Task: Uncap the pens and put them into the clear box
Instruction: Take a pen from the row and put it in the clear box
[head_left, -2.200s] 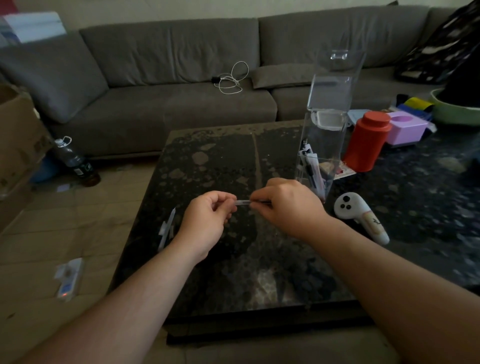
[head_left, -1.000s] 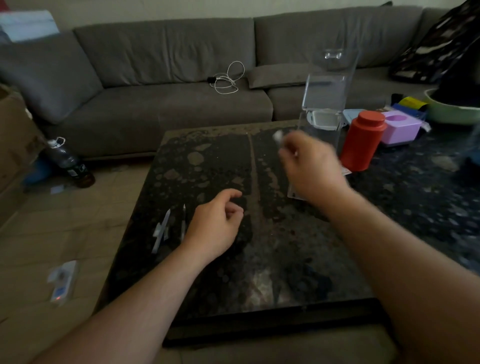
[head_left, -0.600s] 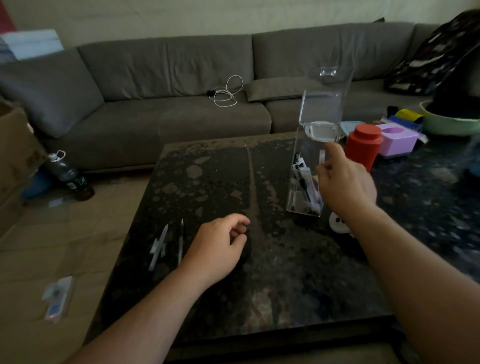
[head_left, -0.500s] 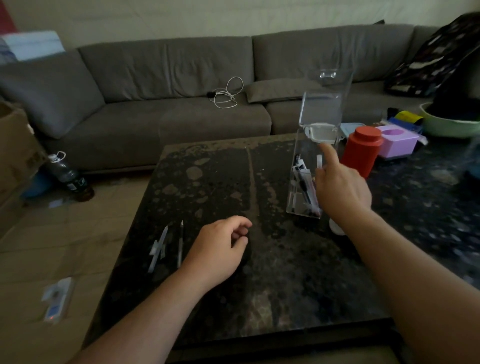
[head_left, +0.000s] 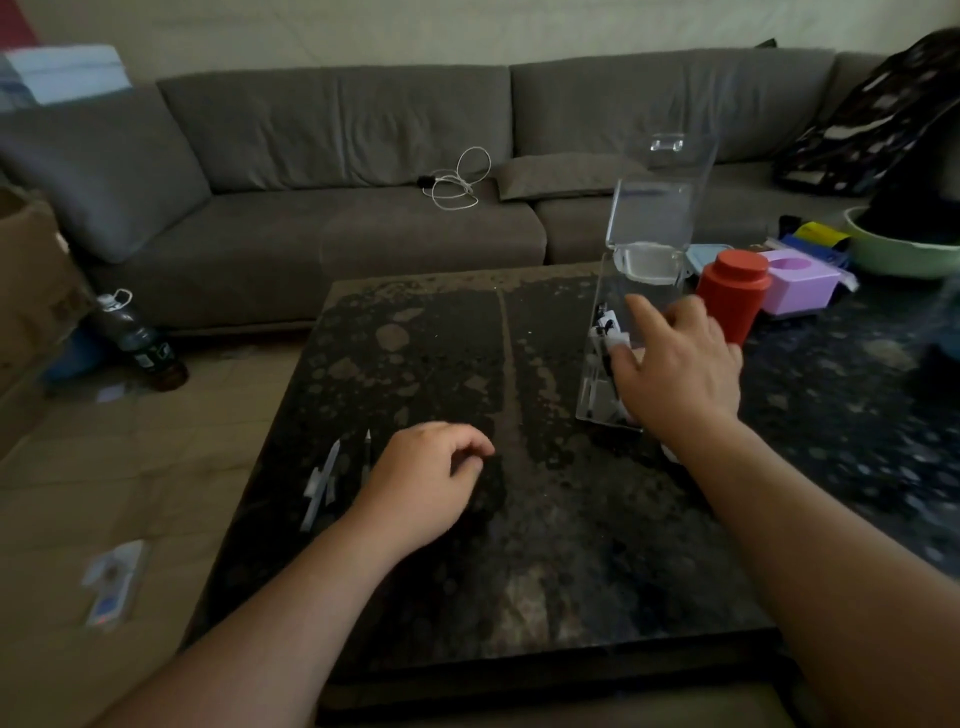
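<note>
The clear box (head_left: 644, 306) stands upright on the dark stone table (head_left: 519, 545), right of centre, with its lid (head_left: 660, 197) swung up. Several pens (head_left: 605, 332) lean inside it. My right hand (head_left: 675, 374) hovers against the box's front with fingers spread and nothing in it. My left hand (head_left: 426, 478) rests on the table at centre left, fingers loosely curled, and nothing shows in it. Just left of that hand lie a thin dark pen (head_left: 367, 452) and some white pen parts (head_left: 323, 480).
A red canister (head_left: 732, 296) and a pink container (head_left: 800, 280) stand right of the box. A white controller (head_left: 668, 453) peeks out under my right wrist. A grey sofa (head_left: 363, 208) runs behind the table. A bottle (head_left: 137, 338) stands on the floor at left.
My hands parted after pulling a pen apart. The right hand carried the pen up to the box, let it go inside and now lowers with spread fingers. The left hand settled on the table.
</note>
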